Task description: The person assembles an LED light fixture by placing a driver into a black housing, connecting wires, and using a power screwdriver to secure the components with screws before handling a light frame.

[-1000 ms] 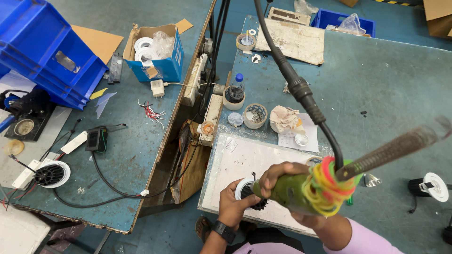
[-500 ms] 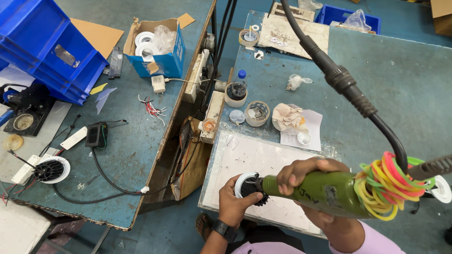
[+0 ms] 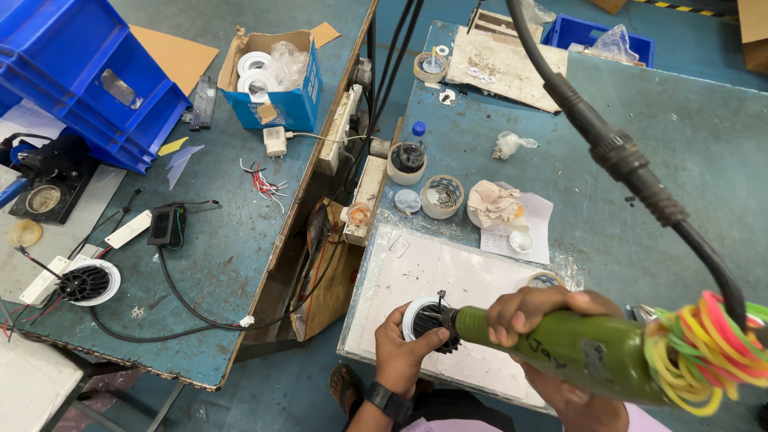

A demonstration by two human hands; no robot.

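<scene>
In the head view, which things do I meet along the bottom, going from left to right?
Round black-and-white lamp on the left table → left hand on the white-rimmed lamp → right hand → green power screwdriver → coloured rubber bands.

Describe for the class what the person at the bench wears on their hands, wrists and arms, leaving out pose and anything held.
Both hands are bare, with no gloves or rings visible. The left hand has a dark wristwatch with a black strap at the wrist. The right hand shows nothing worn; its wrist is hidden. A pale lilac-pink garment shows at the bottom edge, and the visible forearms are uncovered.
</scene>
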